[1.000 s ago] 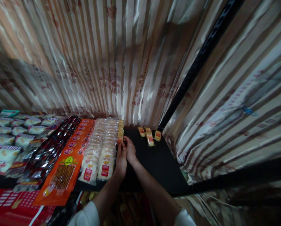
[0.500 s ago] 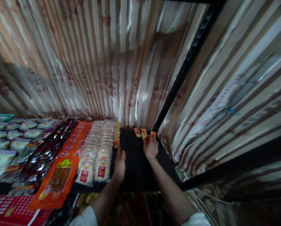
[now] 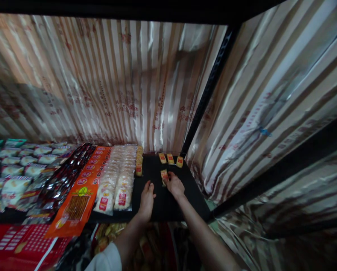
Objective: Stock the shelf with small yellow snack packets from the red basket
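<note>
My right hand (image 3: pixel 174 185) pinches a small yellow snack packet with a red label (image 3: pixel 164 176) above the black shelf (image 3: pixel 185 195). My left hand (image 3: pixel 146 198) rests on the shelf just left of it, fingers apart, holding nothing. Three more small packets (image 3: pixel 170 159) lie at the back right corner of the shelf. A short row of the same small packets (image 3: pixel 139 161) runs front to back, left of my hands.
Clear-wrapped snack packs with red labels (image 3: pixel 119 180) fill two rows beside that. Farther left lie orange packs (image 3: pixel 85 186), dark shiny packs (image 3: pixel 58 180) and white bags (image 3: pixel 10 177). Striped plastic sheeting (image 3: pixel 129 82) walls the back and right; a black post (image 3: pixel 205 94) stands in the corner.
My right hand reached to the back-corner packets, then drew back toward me with one packet. My left hand left the packet row and now lies on the shelf.
</note>
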Available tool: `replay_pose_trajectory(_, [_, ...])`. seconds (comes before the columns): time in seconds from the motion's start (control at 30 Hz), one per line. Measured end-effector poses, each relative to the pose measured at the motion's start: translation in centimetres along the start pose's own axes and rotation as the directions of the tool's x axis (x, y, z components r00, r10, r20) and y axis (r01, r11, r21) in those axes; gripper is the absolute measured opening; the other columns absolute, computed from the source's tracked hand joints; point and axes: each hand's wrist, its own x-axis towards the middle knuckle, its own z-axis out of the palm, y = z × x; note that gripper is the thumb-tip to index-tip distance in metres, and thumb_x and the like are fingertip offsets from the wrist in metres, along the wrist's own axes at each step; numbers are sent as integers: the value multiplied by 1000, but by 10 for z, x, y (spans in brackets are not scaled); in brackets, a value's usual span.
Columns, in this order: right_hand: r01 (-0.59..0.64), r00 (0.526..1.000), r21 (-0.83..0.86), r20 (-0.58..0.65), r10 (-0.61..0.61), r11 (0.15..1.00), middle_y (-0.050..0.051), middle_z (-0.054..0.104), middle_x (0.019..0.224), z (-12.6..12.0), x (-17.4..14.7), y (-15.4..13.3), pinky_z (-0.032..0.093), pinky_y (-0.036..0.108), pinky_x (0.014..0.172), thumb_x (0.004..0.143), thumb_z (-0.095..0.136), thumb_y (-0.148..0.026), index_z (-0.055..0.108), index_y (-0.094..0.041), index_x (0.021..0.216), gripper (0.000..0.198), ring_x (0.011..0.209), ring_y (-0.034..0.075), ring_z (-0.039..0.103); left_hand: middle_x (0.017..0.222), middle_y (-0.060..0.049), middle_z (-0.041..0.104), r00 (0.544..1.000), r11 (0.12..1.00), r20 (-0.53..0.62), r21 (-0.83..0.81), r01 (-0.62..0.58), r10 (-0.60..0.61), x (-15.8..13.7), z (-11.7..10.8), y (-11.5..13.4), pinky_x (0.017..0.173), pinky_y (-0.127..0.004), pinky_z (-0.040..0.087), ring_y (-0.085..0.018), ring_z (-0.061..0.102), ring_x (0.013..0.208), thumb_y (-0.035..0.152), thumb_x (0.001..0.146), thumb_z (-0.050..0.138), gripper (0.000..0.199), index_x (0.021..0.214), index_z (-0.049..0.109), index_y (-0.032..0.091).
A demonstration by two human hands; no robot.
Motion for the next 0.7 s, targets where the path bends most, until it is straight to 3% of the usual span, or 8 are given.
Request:
replay_pose_trajectory(0.2, [44, 993, 90, 102, -54, 995, 5, 69, 91, -3, -24, -2, 42, 28, 66, 70, 64, -34, 58, -23, 109, 40, 86, 21, 64, 140, -12, 41, 999, 999, 16, -19, 30, -30, -16, 1, -3, 83, -25, 51, -21, 45, 124, 30, 89, 38, 43, 128, 46, 13])
replay_pose_trajectory(0.37, [68, 990, 306, 100, -103, 949, -2, 68, 80, 6, -41, -24, 42, 22, 58, 66, 64, -22, 63, -25, 97, 31, 68, 14, 63, 132, -13, 51, 997, 998, 28, -7, -69, 69, -17, -5, -3, 87, -34, 50, -23, 51, 118, 29, 88, 38, 40, 123, 50, 14])
replay_pose_trajectory(0.57, [112, 988, 423, 50, -147, 899, -3, 67, 76, 23, -46, -61, 44, 22, 60, 70, 58, -18, 65, -25, 86, 19, 64, 12, 62, 137, -8, 47, 966, 959, -102, 187, -214, 236, -5, -19, 1, 111, -29, 23, -18, 38, 130, 26, 85, 43, 37, 119, 55, 15])
replay_pose_trajectory(0.7, [121, 985, 441, 60, -163, 889, -1, 66, 82, 37, -39, -77, 45, 22, 62, 70, 58, -18, 64, -23, 89, 20, 69, 13, 62, 140, -8, 42, 965, 961, -58, 116, -249, 257, 1, -25, 0, 111, -26, 23, -16, 36, 131, 28, 86, 41, 43, 126, 49, 14])
